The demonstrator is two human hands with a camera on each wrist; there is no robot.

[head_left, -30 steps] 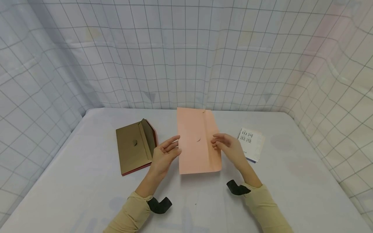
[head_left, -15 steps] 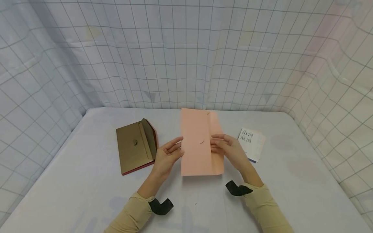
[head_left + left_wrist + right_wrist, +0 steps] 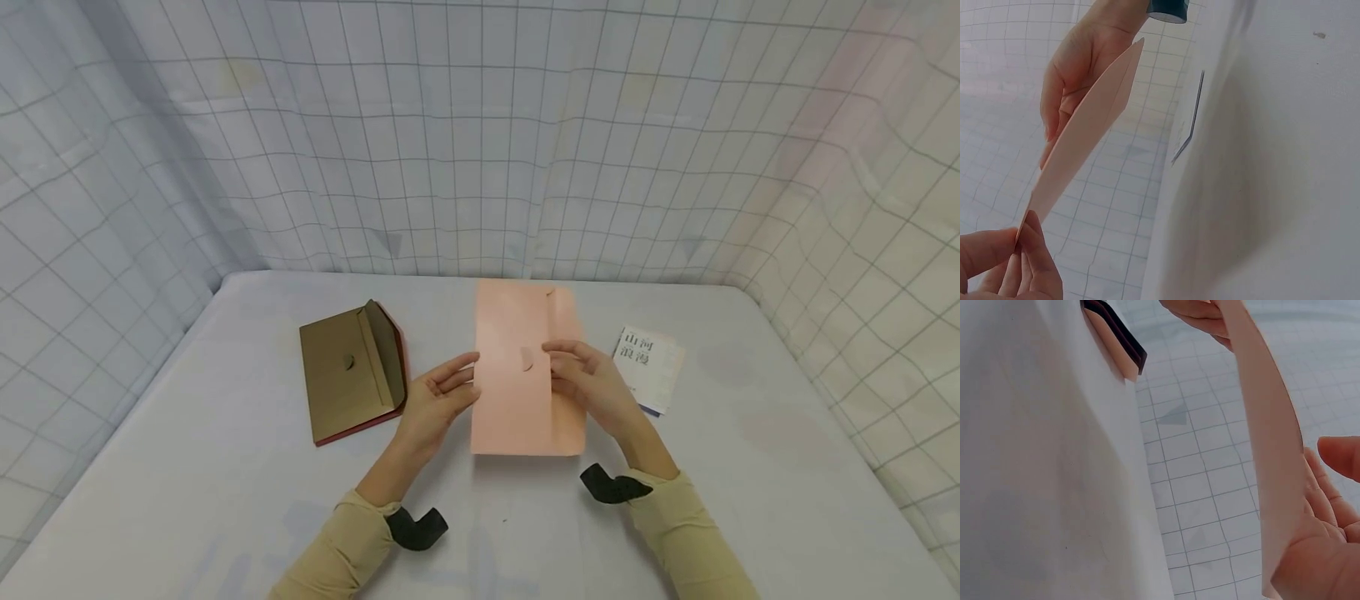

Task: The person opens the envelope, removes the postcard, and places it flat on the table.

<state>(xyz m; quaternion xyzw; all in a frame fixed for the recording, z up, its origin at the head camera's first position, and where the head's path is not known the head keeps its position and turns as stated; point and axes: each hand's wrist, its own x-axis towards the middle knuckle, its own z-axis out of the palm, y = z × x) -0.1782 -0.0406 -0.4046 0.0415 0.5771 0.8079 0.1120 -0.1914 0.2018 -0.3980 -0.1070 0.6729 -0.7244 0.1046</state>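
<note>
A pink paper envelope (image 3: pixel 510 408) stands upright above the table, its front panel marked by a small curved slit. My left hand (image 3: pixel 435 400) pinches its left edge between thumb and fingertips, seen closely in the left wrist view. At the panel's right edge, my right hand (image 3: pixel 592 383) touches the paper with extended fingers, some passing behind the panel. In the right wrist view the thumb (image 3: pixel 1341 456) of that hand appears apart from the paper. Part of the envelope's right side is hidden by the right hand.
A gold-brown envelope (image 3: pixel 337 375) with a red underside and a raised flap lies left of the hands. Several white cards or booklets (image 3: pixel 645 371) with printed characters lie to the right. Gridded white curtains (image 3: pixel 480 142) surround the white table (image 3: pixel 225 500).
The pink envelope has shifted slightly right and turned a little. My right fingers have slid from its right side to the front panel's edge. My left hand keeps its pinch.
</note>
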